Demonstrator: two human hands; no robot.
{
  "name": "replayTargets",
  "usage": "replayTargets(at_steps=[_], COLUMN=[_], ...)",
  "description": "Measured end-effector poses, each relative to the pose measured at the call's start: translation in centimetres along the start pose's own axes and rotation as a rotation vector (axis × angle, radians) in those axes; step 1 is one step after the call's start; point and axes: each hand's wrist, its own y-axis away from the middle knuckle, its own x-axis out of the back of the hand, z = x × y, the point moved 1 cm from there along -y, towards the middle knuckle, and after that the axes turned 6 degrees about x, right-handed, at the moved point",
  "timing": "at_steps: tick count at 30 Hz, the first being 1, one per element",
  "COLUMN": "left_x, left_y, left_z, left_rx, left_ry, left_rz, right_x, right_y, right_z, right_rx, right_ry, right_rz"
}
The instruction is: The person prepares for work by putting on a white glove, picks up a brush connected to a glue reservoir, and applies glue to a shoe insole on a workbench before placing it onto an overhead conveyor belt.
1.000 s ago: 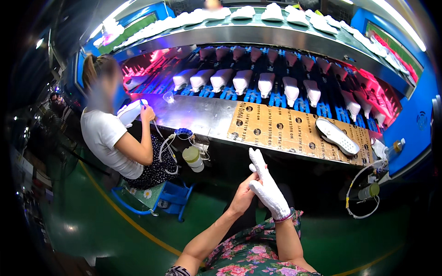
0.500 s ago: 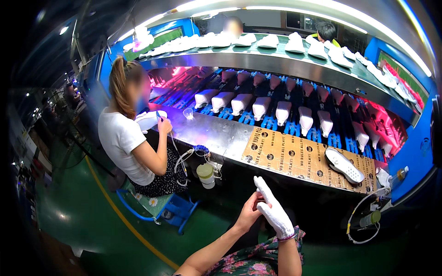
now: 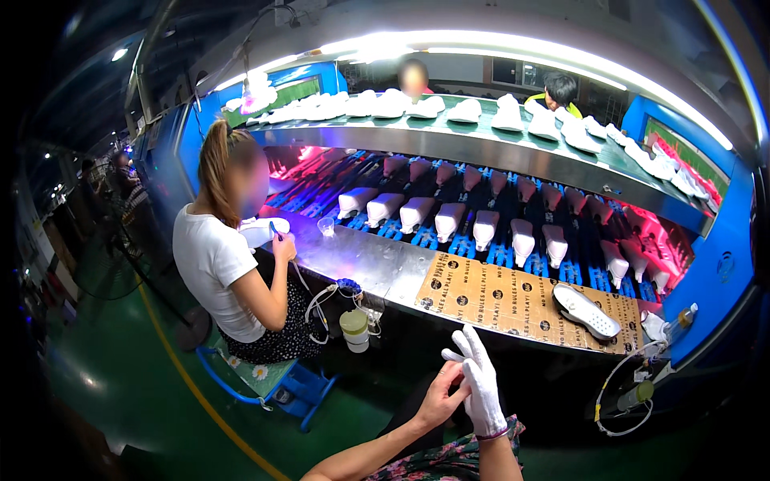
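Observation:
My right hand (image 3: 483, 394) wears a white knitted glove with a dark cuff edge. Its fingers point up and are stretched out and slightly spread. My left hand (image 3: 438, 399) is bare. Its thumb and bent fingers close on the thumb side of the glove, where the exact pinch is partly hidden. Both hands are held in front of the bench's near edge. Beyond them lies a white shoe sole (image 3: 588, 313) with a dark rim, resting on printed cardboard (image 3: 501, 301) and touched by neither hand.
Pale shoe lasts (image 3: 484, 229) stand in rows on a blue conveyor. White shoe parts (image 3: 507, 114) line the green upper belt. At left, a seated co-worker (image 3: 233, 256) holds a white piece. A clear cup (image 3: 326, 227), a hanging container (image 3: 354, 330) and a tubed bottle (image 3: 639, 394) are nearby.
The gloved fingers have spread from being held together, and both hands sit slightly lower in view. My left fingers stay against the glove. The view has shifted a little.

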Motion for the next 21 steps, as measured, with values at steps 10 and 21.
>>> replayTargets(at_steps=[10, 21], left_x=[2.2, 5.8], left_y=[1.7, 5.5], left_z=[6.5, 27.6], left_rx=[0.224, -0.661], left_ry=[0.242, 0.856], left_rz=[-0.372, -0.668], right_x=[5.0, 21.1], right_y=[2.3, 18.7], right_z=[1.5, 7.5], right_rx=[-0.067, -0.509], right_ry=[0.195, 0.342], right_rz=[0.14, 0.58])
